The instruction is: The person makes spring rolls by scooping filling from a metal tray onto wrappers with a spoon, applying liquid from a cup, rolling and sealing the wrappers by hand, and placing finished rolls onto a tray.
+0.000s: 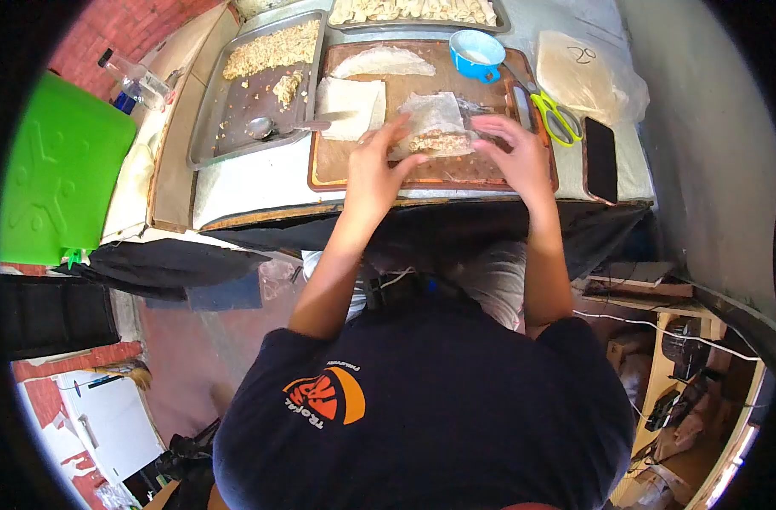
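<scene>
A thin pale wrapper (pixel 433 109) lies on the brown cutting board (pixel 337 161), with a strip of chopped filling (pixel 443 143) along its near edge. My left hand (pixel 378 161) is at the wrapper's left side, thumb and fingers apart, the thumb tip by the near corner. At the opposite side, my right hand (pixel 515 153) has its fingers spread, their tips near or touching the wrapper's right edge. Left of it lie a stack of square wrappers (pixel 352 106) and a spoon whose handle (pixel 313 126) reaches over the board. Behind is a half-round wrapper (pixel 381 62).
A metal tray (pixel 203 140) holds loose filling and the spoon's bowl. Another tray (pixel 422 27) bears rows of finished rolls. A blue cup (pixel 477 55), green-handled scissors (pixel 558 119), a phone (pixel 600 161) and a plastic bag (pixel 588 76) stand or lie rightward. A green container (pixel 61 174) is far left.
</scene>
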Demonstrator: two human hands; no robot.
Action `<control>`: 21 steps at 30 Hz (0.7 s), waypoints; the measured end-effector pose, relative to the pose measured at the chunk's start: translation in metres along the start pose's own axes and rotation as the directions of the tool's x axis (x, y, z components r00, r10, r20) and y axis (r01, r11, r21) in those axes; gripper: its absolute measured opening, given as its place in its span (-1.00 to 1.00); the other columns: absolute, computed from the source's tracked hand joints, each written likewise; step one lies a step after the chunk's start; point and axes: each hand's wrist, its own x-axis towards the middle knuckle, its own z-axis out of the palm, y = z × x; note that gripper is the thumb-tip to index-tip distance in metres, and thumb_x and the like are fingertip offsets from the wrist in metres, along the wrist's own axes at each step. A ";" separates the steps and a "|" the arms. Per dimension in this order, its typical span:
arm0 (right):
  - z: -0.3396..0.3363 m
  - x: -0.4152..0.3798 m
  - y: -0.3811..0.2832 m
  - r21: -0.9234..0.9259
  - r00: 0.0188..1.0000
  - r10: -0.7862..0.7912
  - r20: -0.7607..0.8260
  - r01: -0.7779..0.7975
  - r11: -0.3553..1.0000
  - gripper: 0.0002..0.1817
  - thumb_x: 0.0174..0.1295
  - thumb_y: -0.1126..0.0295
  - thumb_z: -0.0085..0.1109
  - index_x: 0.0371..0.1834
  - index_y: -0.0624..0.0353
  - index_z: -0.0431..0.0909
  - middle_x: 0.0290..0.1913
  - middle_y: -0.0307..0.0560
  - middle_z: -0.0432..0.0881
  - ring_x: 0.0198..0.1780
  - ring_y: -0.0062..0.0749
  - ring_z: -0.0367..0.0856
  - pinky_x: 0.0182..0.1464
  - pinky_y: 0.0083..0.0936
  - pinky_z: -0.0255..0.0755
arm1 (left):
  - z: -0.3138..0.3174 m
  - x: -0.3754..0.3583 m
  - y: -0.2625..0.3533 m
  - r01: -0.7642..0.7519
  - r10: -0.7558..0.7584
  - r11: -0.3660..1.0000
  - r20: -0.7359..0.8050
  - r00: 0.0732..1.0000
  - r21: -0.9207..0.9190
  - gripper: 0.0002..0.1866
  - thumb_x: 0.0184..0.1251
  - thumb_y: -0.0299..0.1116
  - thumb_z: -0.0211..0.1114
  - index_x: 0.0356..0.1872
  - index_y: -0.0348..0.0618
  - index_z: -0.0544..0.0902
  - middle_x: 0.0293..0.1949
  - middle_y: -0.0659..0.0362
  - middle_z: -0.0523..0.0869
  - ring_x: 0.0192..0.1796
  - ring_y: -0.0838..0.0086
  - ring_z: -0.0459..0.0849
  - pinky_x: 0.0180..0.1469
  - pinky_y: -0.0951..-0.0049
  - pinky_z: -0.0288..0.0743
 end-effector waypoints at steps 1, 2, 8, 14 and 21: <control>-0.004 -0.002 0.001 -0.062 0.997 0.072 -0.042 -0.075 0.995 -0.79 0.20 0.51 0.32 -0.09 0.26 0.65 -0.06 -0.11 0.73 -0.02 -0.51 0.67 0.06 -0.58 0.50 | -0.007 -0.004 0.000 0.028 -0.030 0.996 0.012 0.999 0.088 -0.54 0.07 -0.40 0.50 0.05 -0.15 0.63 -0.20 0.03 0.76 -0.11 0.18 0.68 -0.04 0.22 0.50; -0.008 -0.006 0.002 -0.119 0.986 0.145 -0.088 -0.155 0.981 -0.80 0.21 0.50 0.31 -0.10 0.25 0.66 -0.06 -0.10 0.73 -0.03 -0.51 0.68 0.04 -0.58 0.50 | -0.015 -0.008 0.001 0.057 -0.062 0.983 0.024 0.998 0.176 -0.59 0.08 -0.40 0.49 0.00 -0.17 0.64 -0.21 0.01 0.75 -0.13 0.18 0.68 -0.07 0.21 0.51; 0.010 -0.015 0.000 -0.595 0.974 -0.102 -0.200 -0.038 0.803 -0.76 0.06 0.31 0.40 -0.39 0.24 0.58 -0.39 -0.01 0.56 -0.25 -0.15 0.57 -0.15 -0.23 0.40 | -0.005 -0.017 -0.004 0.037 0.006 0.845 -0.077 0.997 0.534 -0.77 0.23 -0.21 0.38 -0.34 -0.16 0.64 -0.31 0.05 0.61 -0.18 0.11 0.58 -0.08 0.12 0.40; 0.025 -0.014 -0.004 -0.469 0.962 -0.035 -0.271 -0.100 0.877 -0.78 0.05 0.33 0.36 -0.35 0.22 0.57 -0.33 0.01 0.57 -0.18 -0.09 0.54 -0.04 -0.19 0.36 | -0.003 -0.013 0.003 0.066 -0.056 0.892 -0.035 0.998 0.447 -0.80 0.18 -0.27 0.39 -0.37 -0.16 0.62 -0.34 0.05 0.63 -0.18 0.08 0.57 -0.08 0.10 0.40; 0.030 -0.017 0.003 -0.618 0.973 -0.070 -0.221 -0.084 0.782 -0.76 0.07 0.28 0.35 -0.34 0.21 0.59 -0.31 0.01 0.60 -0.16 -0.09 0.55 0.02 -0.20 0.30 | 0.012 -0.011 0.009 0.108 -0.089 0.984 -0.137 0.987 0.139 -0.84 0.08 -0.43 0.45 -0.37 -0.17 0.61 -0.43 0.07 0.68 -0.28 0.18 0.66 -0.20 0.24 0.48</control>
